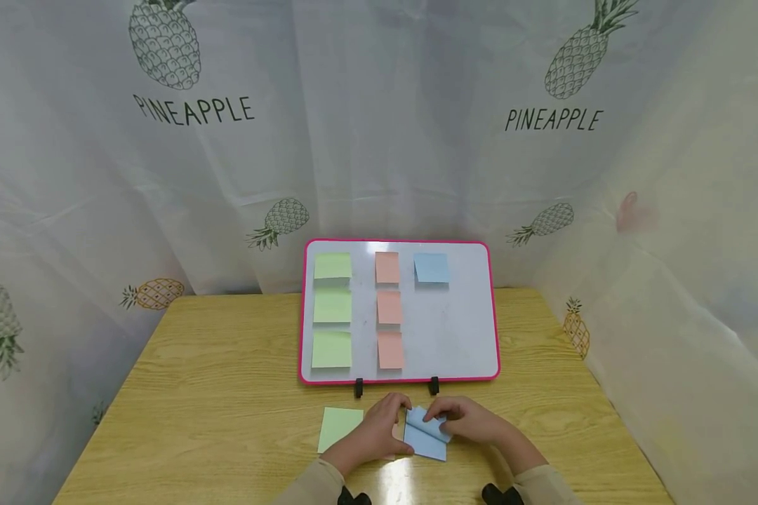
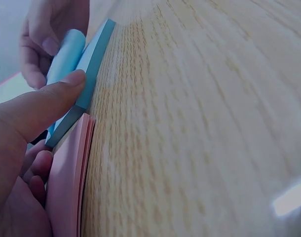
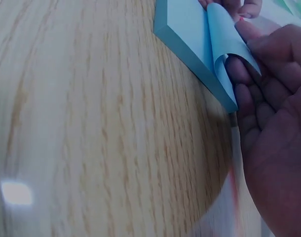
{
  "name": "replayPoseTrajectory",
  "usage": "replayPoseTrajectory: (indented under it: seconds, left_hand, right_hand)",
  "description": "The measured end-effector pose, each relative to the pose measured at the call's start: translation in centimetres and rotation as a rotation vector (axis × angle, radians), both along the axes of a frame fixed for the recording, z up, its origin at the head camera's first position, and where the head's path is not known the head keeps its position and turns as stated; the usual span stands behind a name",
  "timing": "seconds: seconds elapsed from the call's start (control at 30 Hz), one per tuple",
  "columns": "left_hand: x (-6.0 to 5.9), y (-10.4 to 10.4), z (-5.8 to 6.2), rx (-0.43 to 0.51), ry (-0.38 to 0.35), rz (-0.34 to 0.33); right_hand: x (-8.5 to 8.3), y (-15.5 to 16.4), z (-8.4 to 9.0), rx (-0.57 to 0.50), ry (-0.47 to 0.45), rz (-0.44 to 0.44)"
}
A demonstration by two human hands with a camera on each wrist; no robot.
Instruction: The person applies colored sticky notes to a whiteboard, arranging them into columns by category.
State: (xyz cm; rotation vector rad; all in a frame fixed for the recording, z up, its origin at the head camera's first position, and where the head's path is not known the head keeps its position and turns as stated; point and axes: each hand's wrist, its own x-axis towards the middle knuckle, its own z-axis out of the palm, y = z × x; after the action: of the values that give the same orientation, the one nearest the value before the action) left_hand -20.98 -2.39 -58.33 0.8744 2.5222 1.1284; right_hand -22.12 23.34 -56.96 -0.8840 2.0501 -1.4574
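A: Start with the head view. Where is the blue pad?

B: The blue sticky-note pad (image 1: 427,440) lies flat on the wooden table (image 1: 215,393), near its front edge, just in front of the pink-framed whiteboard (image 1: 464,337). It is a square, pale blue block, turned a little askew. The left hand (image 1: 374,433) rests on its left edge, and the right hand (image 1: 470,419) has its fingers curled round the top sheet, lifting it from the far right corner. A green pad (image 1: 340,426) lies just left of the left hand. On the board sit three green notes (image 1: 332,307) in a column, three pink notes (image 1: 389,308) in another, and one blue note (image 1: 431,268) at the top.

A: And the left wrist view?

B: The blue pad (image 2: 94,64) shows its darker blue side edge, many sheets thick. The left thumb (image 2: 52,101) presses down on its near corner, straight rather than hooked. A pink pad (image 2: 69,173) lies right beside it, under the left palm. The top sheet (image 2: 66,52) curls upward, pinched by the right hand's fingers (image 2: 42,39).

A: The right wrist view?

B: The top sheet (image 3: 227,44) is rolled back in a soft loop off the pad (image 3: 185,29), its upper face lighter than the stack's edge. The right hand (image 3: 274,113) clamps that sheet between its fingertips; the rest of the pad stays flat on the wood.
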Motion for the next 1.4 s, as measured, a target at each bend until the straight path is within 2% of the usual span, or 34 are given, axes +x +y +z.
replayPoseTrajectory:
  seconds: [0.5, 0.83, 1.13, 1.4]
  left_hand:
    - [0.1, 0.1, 0.2, 0.001, -0.008, 0.005]
    - [0.0, 0.2, 0.0, -0.002, 0.017, 0.013]
    - [0.2, 0.2, 0.4, -0.002, -0.009, 0.024]
    - [0.2, 0.3, 0.3, 0.004, -0.021, 0.041]
  right_hand:
    - [0.0, 0.6, 0.8, -0.038, -0.082, -0.104]
    - [-0.5, 1.1, 0.3, -0.053, -0.015, -0.144]
    - [-1.0, 1.4, 0.9, 0.053, 0.009, -0.247]
    - [-1.6, 1.7, 1.2, 0.101, 0.004, -0.288]
